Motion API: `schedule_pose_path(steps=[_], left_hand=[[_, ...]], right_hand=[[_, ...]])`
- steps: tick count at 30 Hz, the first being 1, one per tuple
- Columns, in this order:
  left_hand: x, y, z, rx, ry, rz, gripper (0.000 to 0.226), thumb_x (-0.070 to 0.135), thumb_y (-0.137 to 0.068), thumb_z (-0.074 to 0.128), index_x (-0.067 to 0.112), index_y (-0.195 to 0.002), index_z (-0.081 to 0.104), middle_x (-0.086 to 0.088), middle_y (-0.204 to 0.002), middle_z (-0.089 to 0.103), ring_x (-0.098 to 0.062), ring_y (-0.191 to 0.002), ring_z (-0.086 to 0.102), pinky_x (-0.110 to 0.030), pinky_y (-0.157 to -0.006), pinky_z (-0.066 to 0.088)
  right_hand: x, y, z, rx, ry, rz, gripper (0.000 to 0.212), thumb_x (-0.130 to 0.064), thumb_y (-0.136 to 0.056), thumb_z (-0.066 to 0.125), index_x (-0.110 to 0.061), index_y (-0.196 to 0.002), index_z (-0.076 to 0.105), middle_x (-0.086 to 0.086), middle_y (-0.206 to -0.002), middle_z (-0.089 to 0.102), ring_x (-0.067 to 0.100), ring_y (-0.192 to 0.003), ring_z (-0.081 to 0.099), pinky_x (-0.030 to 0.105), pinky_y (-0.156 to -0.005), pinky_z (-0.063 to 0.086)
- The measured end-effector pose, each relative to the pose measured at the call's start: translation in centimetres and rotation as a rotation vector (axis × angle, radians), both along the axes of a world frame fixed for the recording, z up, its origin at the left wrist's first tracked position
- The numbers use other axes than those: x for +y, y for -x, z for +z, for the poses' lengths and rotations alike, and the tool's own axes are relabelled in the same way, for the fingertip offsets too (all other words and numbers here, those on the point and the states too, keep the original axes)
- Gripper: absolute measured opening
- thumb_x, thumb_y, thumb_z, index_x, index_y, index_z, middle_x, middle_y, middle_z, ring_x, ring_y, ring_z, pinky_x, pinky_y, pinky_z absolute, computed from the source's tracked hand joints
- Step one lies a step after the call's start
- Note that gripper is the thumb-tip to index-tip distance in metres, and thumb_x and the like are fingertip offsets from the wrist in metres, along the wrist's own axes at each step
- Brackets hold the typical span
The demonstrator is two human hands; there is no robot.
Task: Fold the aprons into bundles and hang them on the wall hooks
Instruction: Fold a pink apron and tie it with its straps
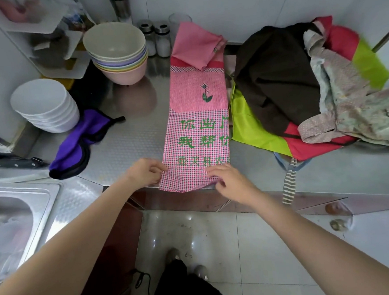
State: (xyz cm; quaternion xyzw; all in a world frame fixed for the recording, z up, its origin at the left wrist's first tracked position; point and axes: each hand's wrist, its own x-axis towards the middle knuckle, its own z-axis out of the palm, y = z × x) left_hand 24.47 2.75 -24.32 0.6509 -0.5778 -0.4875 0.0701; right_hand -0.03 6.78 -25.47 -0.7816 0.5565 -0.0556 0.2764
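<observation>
We see the pink checked apron (pixel 199 133) lying as a long folded strip on the steel tabletop (pixel 131 142), green Chinese characters printed across it, partly cut off by the fold. Our left hand (pixel 145 172) pinches its near-left corner; our right hand (pixel 228 179) grips the near-right edge at the tabletop's front.

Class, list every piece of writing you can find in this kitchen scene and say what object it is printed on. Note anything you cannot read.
"你出门": top line, green, on the pink checked apron, cut at the fold.
"我帮你": second line, same apron; last character partly cut off, so uncertain.
Third line, smaller green characters above the left hand and right hand: too blurred to read surely.
Nothing else legible on the bowls, jars or other cloths.
</observation>
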Motion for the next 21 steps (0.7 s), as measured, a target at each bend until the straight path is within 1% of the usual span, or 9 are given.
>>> schedule_pose_path(steps=[1,3,5,7,9,12,15,18,21], left_hand=[[0.0,-0.2,-0.2,-0.069,0.066,-0.035,0.029,-0.006,-0.089,0.045,0.008,-0.101,0.067,-0.008,-0.091,0.063,-0.011,-0.066,0.060,-0.005,-0.052,0.045],[-0.1,-0.4,-0.6,-0.112,0.115,-0.035,0.028,-0.004,-0.087,0.049,0.010,-0.100,0.069,-0.005,-0.090,0.064,-0.018,-0.079,0.061,-0.015,-0.065,0.048],[0.0,-0.5,-0.9,-0.032,0.088,0.000,0.016,-0.003,-0.086,0.057,0.008,-0.087,0.068,-0.007,-0.081,0.067,-0.016,-0.073,0.064,-0.020,-0.068,0.052],[0.3,-0.3,-0.9,0.098,0.002,0.029,0.017,-0.003,-0.086,0.059,0.007,-0.074,0.063,-0.001,-0.065,0.066,-0.002,-0.052,0.061,-0.010,-0.055,0.050],[0.6,-0.3,-1.0,0.125,-0.076,0.055,0.020,0.005,-0.090,0.057,0.008,-0.071,0.059,0.001,-0.062,0.063,0.004,-0.042,0.055,-0.006,-0.049,0.046],[1.1,-0.4,-0.8,0.071,-0.107,0.047,0.030,0.017,-0.093,0.055,0.011,-0.063,0.054,0.000,-0.059,0.053,0.001,-0.036,0.043,-0.008,-0.041,0.037],[1.3,-0.6,-0.7,0.081,-0.115,0.062,0.036,0.018,-0.092,0.057,0.010,-0.058,0.050,-0.001,-0.055,0.043,-0.001,-0.034,0.035,-0.010,-0.037,0.030],[1.2,-0.7,-0.6,0.040,-0.110,0.021,0.033,0.021,-0.090,0.060,0.008,-0.061,0.053,-0.003,-0.057,0.044,-0.010,-0.046,0.037,-0.012,-0.038,0.032],[0.9,-0.5,-1.0,-0.059,-0.055,-0.032,0.039,0.025,-0.091,0.059,0.011,-0.055,0.052,-0.003,-0.052,0.046,-0.013,-0.045,0.038,-0.020,-0.046,0.034]], right_hand=[[-0.6,0.2,0.1,-0.069,-0.049,-0.100,0.033,-0.003,-0.090,0.050,-0.005,-0.120,0.063,0.007,-0.121,0.062,0.018,-0.107,0.053,0.025,-0.093,0.037],[-1.7,0.6,0.3,-0.215,-0.153,-0.286,0.021,-0.005,-0.090,0.055,0.003,-0.106,0.068,0.011,-0.090,0.063,0.017,-0.082,0.052,0.026,-0.074,0.037],[-2.1,1.0,0.6,-0.330,-0.249,-0.431,0.025,-0.010,-0.092,0.056,0.005,-0.111,0.064,0.008,-0.095,0.060,0.017,-0.088,0.053,0.029,-0.078,0.040],[-2.2,1.0,0.5,-0.342,-0.302,-0.501,0.034,-0.014,-0.094,0.054,0.003,-0.123,0.057,0.008,-0.117,0.061,0.022,-0.108,0.056,0.030,-0.093,0.041],[-2.2,0.5,0.1,-0.302,-0.255,-0.491,0.035,-0.014,-0.096,0.050,0.003,-0.125,0.055,0.015,-0.127,0.057,0.028,-0.119,0.053,0.033,-0.099,0.038],[-2.3,-0.2,-0.5,-0.217,-0.137,-0.463,0.027,-0.016,-0.098,0.045,0.002,-0.108,0.062,0.017,-0.105,0.063,0.030,-0.101,0.058,0.037,-0.086,0.042],[-2.4,-0.5,-1.1,-0.101,-0.113,-0.496,0.027,-0.019,-0.100,0.039,-0.008,-0.080,0.052,0.013,-0.083,0.054,0.025,-0.080,0.051,0.036,-0.069,0.037],[-2.7,-0.7,-1.2,-0.008,-0.136,-0.506,0.039,-0.022,-0.101,0.035,-0.018,-0.063,0.033,0.010,-0.081,0.050,0.024,-0.077,0.047,0.031,-0.066,0.031],[-3.2,-1.0,-0.7,0.042,-0.163,-0.528,0.041,-0.027,-0.102,0.032,-0.019,-0.062,0.033,0.013,-0.085,0.054,0.026,-0.079,0.050,0.031,-0.066,0.034]])
